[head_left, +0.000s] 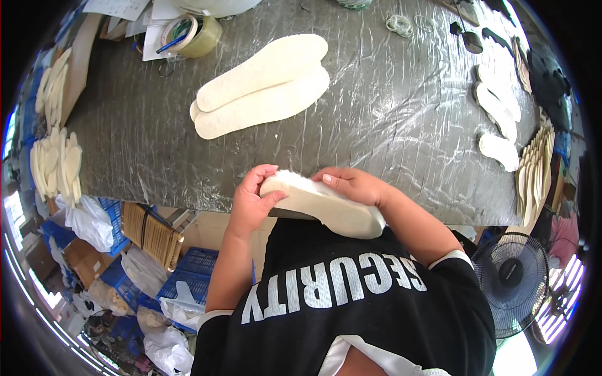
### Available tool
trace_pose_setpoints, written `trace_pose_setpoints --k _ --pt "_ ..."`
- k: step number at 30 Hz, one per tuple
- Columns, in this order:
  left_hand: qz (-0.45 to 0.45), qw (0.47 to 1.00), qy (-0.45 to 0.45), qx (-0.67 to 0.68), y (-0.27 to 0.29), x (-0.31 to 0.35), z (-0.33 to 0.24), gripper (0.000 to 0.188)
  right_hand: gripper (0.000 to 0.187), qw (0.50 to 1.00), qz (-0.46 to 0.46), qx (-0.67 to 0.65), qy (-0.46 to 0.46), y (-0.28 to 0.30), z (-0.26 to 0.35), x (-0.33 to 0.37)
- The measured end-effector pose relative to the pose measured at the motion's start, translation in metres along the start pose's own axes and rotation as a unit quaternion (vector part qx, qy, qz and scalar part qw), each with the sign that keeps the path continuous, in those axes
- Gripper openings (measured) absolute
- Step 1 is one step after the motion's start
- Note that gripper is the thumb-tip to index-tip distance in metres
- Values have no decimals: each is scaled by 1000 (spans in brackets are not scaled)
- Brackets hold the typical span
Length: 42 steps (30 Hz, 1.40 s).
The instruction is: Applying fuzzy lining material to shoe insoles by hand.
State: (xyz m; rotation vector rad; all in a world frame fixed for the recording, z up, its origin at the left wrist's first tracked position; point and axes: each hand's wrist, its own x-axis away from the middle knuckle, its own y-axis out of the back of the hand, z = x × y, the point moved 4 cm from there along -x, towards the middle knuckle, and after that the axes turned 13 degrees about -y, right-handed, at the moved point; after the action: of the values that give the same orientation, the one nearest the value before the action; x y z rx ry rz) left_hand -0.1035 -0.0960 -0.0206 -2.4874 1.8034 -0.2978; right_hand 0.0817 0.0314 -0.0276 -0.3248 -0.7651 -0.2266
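Between my hands, over the near table edge, is a cream insole [320,203] with white fluffy fleece along its far side. My left hand [256,197] pinches its left end, thumb on the smooth face and fingers behind. My right hand [352,185] is closed at the fleecy upper edge, its thumb lying over the fleece; part of its fingers is hidden. Farther off on the table, a stack of cream insoles [263,78] lies flat, overlapping side by side.
Tape rolls and a blue pen [170,42] sit at the far left of the table [376,125]. More insoles [498,113] lie at the right, with a stacked row [535,175] by the edge. Insole piles [56,163] stand left. A fan [511,276] is at my right, blue crates [191,269] below left.
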Motion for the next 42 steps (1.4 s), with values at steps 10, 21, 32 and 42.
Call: trace_pose_setpoints --k 10,21,32,42 --pt "100 923 -160 -336 0 -3 -30 36 32 968 -157 193 37 -5 23 6" --pt "172 947 93 -254 24 -35 -24 20 23 865 -337 346 133 -47 32 6" --pt "492 801 198 -277 -20 -78 -15 19 22 863 -359 312 171 -64 37 12" --pt "501 798 194 -275 -20 -65 -18 16 19 880 -368 277 119 -65 33 20"
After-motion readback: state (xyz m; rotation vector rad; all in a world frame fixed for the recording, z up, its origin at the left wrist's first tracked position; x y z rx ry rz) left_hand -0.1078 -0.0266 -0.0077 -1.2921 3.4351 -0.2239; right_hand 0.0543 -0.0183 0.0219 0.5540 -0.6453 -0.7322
